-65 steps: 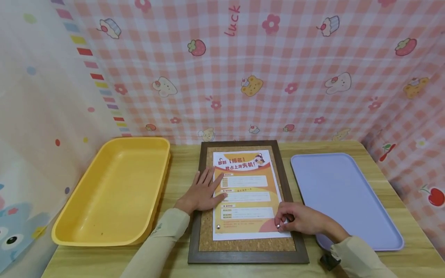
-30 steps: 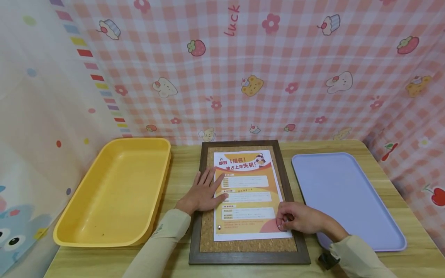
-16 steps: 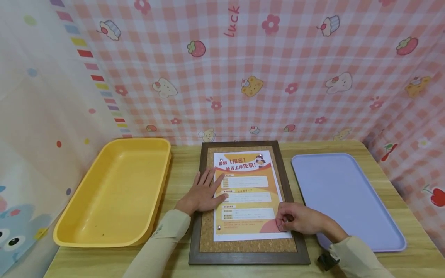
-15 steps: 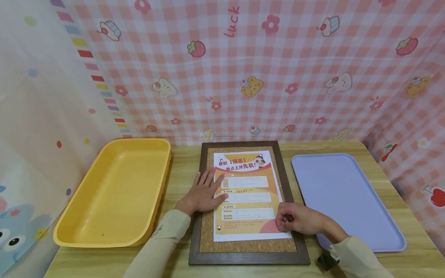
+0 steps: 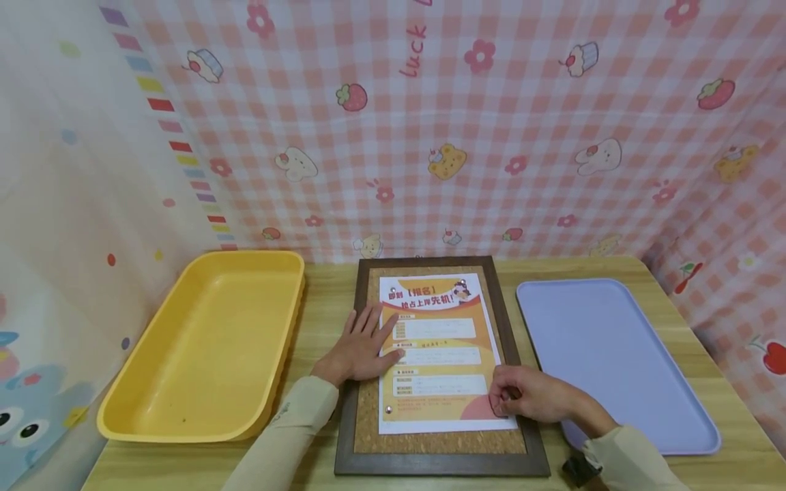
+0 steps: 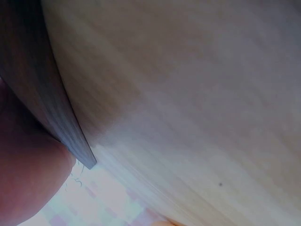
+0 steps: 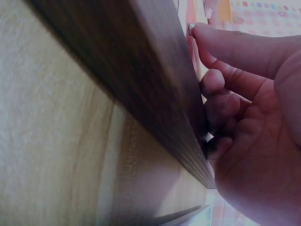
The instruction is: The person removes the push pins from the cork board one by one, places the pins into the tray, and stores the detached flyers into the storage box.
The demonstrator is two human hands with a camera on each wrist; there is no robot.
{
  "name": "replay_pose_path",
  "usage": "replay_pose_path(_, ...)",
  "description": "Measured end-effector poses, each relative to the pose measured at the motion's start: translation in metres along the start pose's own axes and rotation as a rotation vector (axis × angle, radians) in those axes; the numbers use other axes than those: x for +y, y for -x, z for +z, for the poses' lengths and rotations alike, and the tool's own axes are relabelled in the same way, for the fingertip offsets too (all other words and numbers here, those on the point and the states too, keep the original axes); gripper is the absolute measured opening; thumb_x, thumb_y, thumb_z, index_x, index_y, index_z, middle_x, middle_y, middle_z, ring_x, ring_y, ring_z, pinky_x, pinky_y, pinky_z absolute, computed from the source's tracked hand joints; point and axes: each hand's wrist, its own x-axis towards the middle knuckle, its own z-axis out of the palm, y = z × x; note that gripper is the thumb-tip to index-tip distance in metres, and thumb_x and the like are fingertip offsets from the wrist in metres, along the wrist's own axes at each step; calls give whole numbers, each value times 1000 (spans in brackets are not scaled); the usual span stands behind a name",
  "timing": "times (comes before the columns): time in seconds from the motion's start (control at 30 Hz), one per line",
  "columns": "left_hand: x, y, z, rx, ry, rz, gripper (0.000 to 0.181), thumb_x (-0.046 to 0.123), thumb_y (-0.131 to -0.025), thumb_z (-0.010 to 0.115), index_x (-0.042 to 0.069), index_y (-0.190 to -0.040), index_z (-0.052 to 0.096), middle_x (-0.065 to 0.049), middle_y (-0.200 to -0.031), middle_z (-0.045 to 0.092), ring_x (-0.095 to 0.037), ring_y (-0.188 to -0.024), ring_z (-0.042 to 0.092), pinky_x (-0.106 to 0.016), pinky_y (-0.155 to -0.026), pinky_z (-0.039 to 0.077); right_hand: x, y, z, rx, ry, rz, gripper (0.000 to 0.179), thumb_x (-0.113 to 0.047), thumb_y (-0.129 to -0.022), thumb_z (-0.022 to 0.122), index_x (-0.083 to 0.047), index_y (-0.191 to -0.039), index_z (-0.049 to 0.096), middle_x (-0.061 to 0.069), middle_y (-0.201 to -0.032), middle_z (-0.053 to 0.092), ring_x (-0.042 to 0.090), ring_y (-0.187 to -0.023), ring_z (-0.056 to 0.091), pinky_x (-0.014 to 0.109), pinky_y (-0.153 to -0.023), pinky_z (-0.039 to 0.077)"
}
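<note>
A printed orange-and-white poster (image 5: 434, 331) lies on a cork board (image 5: 424, 443) with a dark wooden frame (image 5: 442, 465). Silver thumbtacks, such as the one at the lower left (image 5: 388, 409), sit at its other three corners. My left hand (image 5: 359, 348) rests with spread fingers across the poster's left edge and the frame. At the lower right corner, my right hand (image 5: 531, 393) pinches a small silver thumbtack (image 7: 191, 29) against the paper with thumb and index finger. The head view hides that tack behind the fingers; its head peeks past the thumb tip in the right wrist view.
A deep yellow tray (image 5: 202, 354) stands left of the board. To the right lies a shallow lilac tray (image 5: 614, 354), partly under the right forearm. All rest on a wood-grain table (image 5: 325, 300), with a pink checked cloth (image 5: 393, 150) behind.
The tack's shiny head, visible between my right fingers at first, is now covered by them in the head view. Both hands hold their places; the head view has tilted slightly up.
</note>
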Motion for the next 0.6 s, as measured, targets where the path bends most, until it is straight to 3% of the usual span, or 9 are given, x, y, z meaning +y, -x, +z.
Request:
replay_pose_path(0.4, 1, 4, 3, -3, 31, -1, 73, 57, -103, 34, 20, -161, 13, -14, -167, -3, -35, -153, -4, -54, -121, 0, 0, 1, 2, -34, 2, 24, 14, -15, -97, 64, -18, -84, 68, -8, -83, 54, 1, -68, 46, 22, -61, 44)
replay_pose_path(0.6, 0, 1, 1, 2, 20, -1, 73, 58, -103, 34, 20, -161, 12, -14, -167, -3, -34, -153, -3, -54, -121, 0, 0, -1, -1, -41, 3, -16, 14, -15, -98, 63, -18, -85, 68, -6, -84, 54, 0, -68, 45, 21, -61, 43)
